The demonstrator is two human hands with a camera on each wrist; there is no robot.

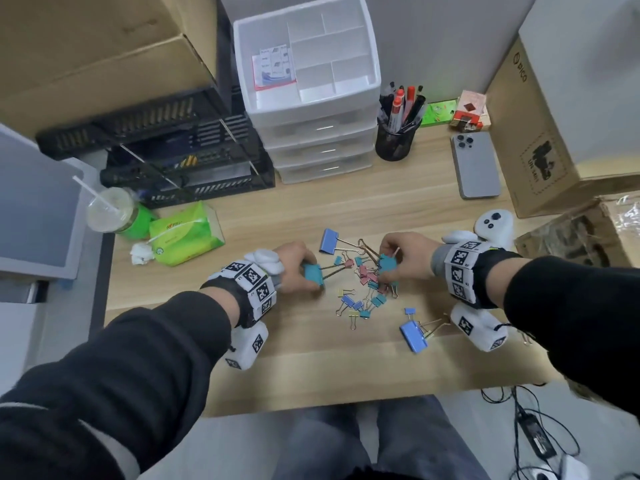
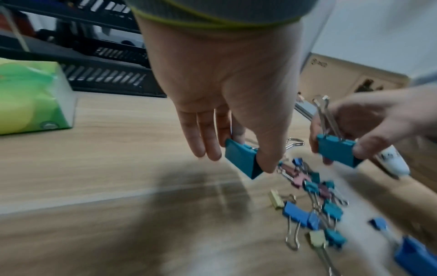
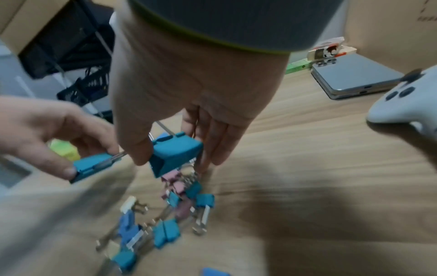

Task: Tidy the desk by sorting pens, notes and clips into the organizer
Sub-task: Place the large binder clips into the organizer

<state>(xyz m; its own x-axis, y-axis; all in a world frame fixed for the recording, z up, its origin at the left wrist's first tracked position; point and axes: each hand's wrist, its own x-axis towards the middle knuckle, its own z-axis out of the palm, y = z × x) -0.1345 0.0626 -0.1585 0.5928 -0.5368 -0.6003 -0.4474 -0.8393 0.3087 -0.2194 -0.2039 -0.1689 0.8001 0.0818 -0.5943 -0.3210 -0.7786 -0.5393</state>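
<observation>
A pile of small binder clips [image 1: 365, 289] in teal, pink, blue and yellow lies mid-desk. My left hand [image 1: 296, 268] pinches a large teal binder clip [image 1: 313, 273] [image 2: 241, 159] just left of the pile. My right hand [image 1: 403, 256] pinches a second large teal binder clip [image 1: 387, 263] [image 3: 173, 156] above the pile's right side. Two big blue clips lie apart, one behind the pile [image 1: 329, 241] and one at the front right [image 1: 414, 336]. The white organizer [image 1: 372, 79] stands at the back, with notes [image 1: 273, 65] in its left compartment.
A black mesh cup of pens [image 1: 396, 140] stands right of the organizer's drawers, a phone [image 1: 476, 166] beside it. Black trays [image 1: 173, 157], a green tissue pack [image 1: 187, 233] and a drink cup [image 1: 109, 209] fill the left. Cardboard boxes [image 1: 540, 133] and a white controller [image 1: 493, 225] sit right.
</observation>
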